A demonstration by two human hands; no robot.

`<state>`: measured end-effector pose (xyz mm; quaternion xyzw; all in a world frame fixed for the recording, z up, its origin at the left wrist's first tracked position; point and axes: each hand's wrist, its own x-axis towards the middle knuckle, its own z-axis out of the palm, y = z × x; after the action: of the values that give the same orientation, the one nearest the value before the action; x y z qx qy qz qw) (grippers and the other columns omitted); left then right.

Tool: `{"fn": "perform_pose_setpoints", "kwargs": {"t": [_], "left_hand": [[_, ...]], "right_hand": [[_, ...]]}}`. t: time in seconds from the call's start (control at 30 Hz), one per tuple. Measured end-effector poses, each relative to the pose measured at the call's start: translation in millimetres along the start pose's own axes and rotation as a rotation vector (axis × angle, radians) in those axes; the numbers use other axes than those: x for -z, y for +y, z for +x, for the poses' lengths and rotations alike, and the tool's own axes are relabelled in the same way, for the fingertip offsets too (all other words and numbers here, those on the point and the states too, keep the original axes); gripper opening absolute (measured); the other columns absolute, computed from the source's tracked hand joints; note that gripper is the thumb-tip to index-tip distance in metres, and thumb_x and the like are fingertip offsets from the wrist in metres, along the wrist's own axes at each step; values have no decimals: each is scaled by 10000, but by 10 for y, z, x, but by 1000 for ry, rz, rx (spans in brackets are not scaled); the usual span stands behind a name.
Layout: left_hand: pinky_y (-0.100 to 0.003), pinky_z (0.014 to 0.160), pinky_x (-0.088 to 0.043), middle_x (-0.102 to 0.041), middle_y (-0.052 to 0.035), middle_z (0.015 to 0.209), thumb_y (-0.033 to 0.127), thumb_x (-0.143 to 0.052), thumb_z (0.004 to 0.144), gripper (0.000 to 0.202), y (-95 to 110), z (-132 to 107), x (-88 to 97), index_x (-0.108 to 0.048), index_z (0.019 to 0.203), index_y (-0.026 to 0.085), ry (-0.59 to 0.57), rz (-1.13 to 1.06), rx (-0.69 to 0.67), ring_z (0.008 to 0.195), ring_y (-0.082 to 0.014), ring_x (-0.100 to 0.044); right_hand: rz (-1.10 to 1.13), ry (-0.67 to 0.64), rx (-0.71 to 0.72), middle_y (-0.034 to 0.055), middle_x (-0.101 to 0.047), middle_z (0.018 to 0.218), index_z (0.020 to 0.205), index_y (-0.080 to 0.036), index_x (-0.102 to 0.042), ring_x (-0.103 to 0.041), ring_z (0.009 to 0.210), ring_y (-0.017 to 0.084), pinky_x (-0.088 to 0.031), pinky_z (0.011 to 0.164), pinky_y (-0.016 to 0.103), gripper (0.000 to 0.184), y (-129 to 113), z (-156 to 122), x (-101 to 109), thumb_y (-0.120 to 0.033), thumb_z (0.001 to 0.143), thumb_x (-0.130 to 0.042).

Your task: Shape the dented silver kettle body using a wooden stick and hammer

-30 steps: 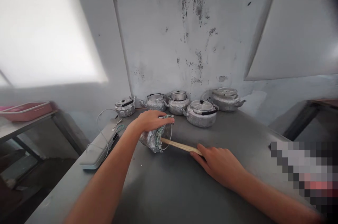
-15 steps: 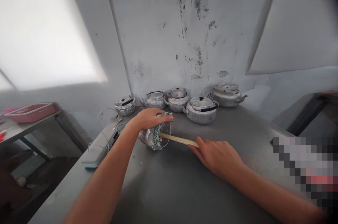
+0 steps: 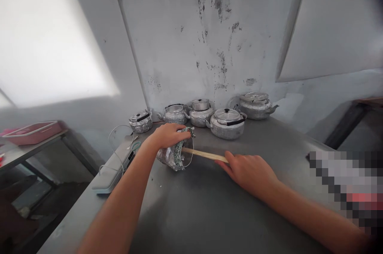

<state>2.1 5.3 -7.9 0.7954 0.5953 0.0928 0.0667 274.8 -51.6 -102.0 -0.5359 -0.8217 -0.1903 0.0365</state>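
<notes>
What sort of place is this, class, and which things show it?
Possibly a workshop or kitchen: metal kettles line the back of a grey table, the right hand holds a stick reaching into a tilted metal vessel, and the wall is stained.

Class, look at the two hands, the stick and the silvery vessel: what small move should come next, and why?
Perhaps a short, gentle stroke of the wooden stick within the silvery vessel: the right hand grips the near end, the far end appears to be inside the sideways-facing mouth, and the left hand lies over the vessel, able to brace it.
</notes>
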Motion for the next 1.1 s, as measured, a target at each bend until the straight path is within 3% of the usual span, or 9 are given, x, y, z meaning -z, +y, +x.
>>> {"fn": "perform_pose_setpoints", "kwargs": {"t": [0.3, 0.8, 1.1], "left_hand": [[-424, 1071, -433, -661, -40, 1387, 671, -450, 901, 629, -3, 23, -20, -663, 1370, 308, 5, 22, 12, 1244, -370, -610], [-418, 1093, -416, -636, -32, 1424, 651, -468, 902, 615, 15, 18, -8, -658, 1375, 306, -2, 9, 1, 1268, -369, -600], [-408, 1090, -414, -624, -35, 1439, 656, -471, 901, 628, -1, 33, -11, -639, 1395, 307, -16, 7, 2, 1264, -361, -600]], "right_hand": [[29, -47, -21, 80, -735, 699, 901, -197, -637, -721, 621, 273, -254, 491, 299, 544, -63, 6, 22, -546, 1061, -251], [73, -54, -37, 89, -739, 714, 915, -192, -648, -728, 639, 297, -286, 499, 309, 560, -38, 0, 19, -549, 1058, -242], [55, -32, -40, 77, -737, 706, 898, -197, -634, -721, 622, 262, -262, 500, 293, 585, -43, -6, 21, -571, 1057, -213]]}}
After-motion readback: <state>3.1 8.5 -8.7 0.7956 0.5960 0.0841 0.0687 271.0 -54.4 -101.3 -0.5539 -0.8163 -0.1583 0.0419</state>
